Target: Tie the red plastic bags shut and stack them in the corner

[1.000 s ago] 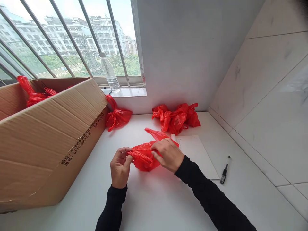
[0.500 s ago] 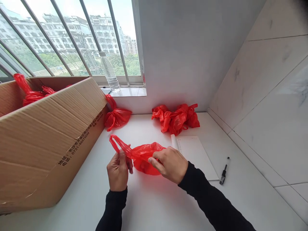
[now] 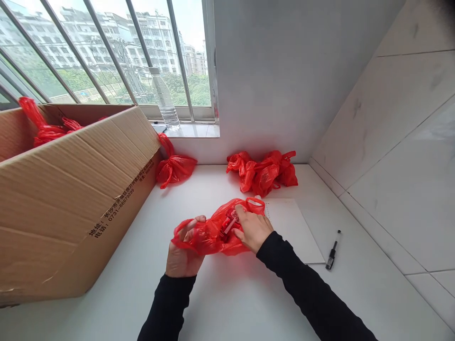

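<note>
Carton [image 3: 76, 201] blocks the left; foreground tabletop [image 3: 227, 300] allows passage.

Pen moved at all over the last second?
No. Judged against the notepad, the pen shows no visible shift either way; it lies just right of the pad's near corner.

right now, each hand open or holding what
Left hand: partly open, hooked through the red bag's handle.
Right hand: open, thumb and forefinger apart, at the bag's mouth.

Box [image 3: 71, 203] left, front bag [image 3: 210, 237] between, pen [image 3: 332, 253] right.
</note>
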Demonstrator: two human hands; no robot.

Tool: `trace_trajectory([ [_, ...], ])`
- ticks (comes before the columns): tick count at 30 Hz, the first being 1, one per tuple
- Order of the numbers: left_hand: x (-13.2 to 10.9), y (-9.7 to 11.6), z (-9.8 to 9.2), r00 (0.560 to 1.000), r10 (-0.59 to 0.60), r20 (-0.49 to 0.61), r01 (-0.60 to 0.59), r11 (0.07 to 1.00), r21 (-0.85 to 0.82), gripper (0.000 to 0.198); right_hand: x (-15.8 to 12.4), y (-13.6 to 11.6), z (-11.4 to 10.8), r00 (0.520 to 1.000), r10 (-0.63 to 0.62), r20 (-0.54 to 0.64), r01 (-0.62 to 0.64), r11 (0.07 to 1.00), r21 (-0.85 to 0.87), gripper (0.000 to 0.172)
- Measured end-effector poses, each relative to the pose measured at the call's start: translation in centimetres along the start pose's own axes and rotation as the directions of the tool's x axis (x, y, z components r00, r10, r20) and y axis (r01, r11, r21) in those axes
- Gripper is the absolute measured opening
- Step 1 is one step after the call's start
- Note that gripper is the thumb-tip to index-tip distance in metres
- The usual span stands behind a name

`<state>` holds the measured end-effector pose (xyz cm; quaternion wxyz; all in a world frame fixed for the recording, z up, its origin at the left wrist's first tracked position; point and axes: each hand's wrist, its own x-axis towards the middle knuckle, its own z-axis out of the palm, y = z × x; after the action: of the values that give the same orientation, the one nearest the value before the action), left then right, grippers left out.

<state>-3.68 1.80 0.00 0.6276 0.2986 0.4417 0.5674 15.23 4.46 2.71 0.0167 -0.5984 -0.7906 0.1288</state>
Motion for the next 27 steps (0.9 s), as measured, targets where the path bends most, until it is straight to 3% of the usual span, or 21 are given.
trace_trajectory([
  [4, 0.1, -0.8, -0.2, 0.997, 0.050, -0.056, -0.032, 0.959, 0.281, 0.061, 0.3, 0.1, 0.8, 0.999, -0.038, 0.006, 0.039, 0.999, -0.037, 0.028],
  [5, 0.3, -1.1, -0.3, 0.993, 0.091, -0.081, -0.055, 0.925, 0.376, 0.058, 0.3, 0.1, 0.9, 0.999, -0.051, 0.007, 0.051, 0.998, -0.037, 0.026],
  [8, 0.9, -1.7, -0.9, 0.965, 0.227, -0.129, -0.119, 0.824, 0.554, 0.025, 0.3, -0.1, 1.1, 0.989, -0.145, 0.007, 0.145, 0.987, -0.062, 0.021],
  [11, 1.6, -1.8, -1.7, 0.938, 0.291, -0.187, -0.155, 0.837, 0.525, 0.013, 0.2, -0.2, 1.3, 0.976, -0.214, 0.035, 0.217, 0.971, -0.102, 0.018],
  [16, 1.9, -1.3, -2.6, 0.946, 0.251, -0.207, -0.153, 0.905, 0.397, 0.026, 0.1, -0.5, 1.6, 0.982, -0.171, 0.080, 0.179, 0.980, -0.092, 0.022],
  [18, 2.0, -1.0, -2.6, 0.949, 0.237, -0.210, -0.140, 0.909, 0.392, 0.028, 0.1, -0.8, 1.8, 0.970, -0.242, 0.032, 0.244, 0.966, -0.089, 0.023],
  [22, 2.5, -1.1, -2.7, 0.934, 0.261, -0.246, -0.117, 0.870, 0.479, 0.031, 0.3, -1.5, 2.7, 0.889, -0.457, 0.004, 0.456, 0.888, -0.060, 0.036],
  [24, 2.8, -1.3, -3.1, 0.911, 0.300, -0.282, -0.115, 0.843, 0.526, 0.035, 0.4, -1.6, 3.3, 0.886, -0.460, 0.052, 0.462, 0.886, -0.031, 0.034],
  [27, 3.0, -1.6, -3.9, 0.869, 0.372, -0.327, -0.134, 0.813, 0.567, 0.022, 0.4, -1.5, 3.9, 0.918, -0.390, 0.068, 0.392, 0.920, -0.018, 0.024],
])
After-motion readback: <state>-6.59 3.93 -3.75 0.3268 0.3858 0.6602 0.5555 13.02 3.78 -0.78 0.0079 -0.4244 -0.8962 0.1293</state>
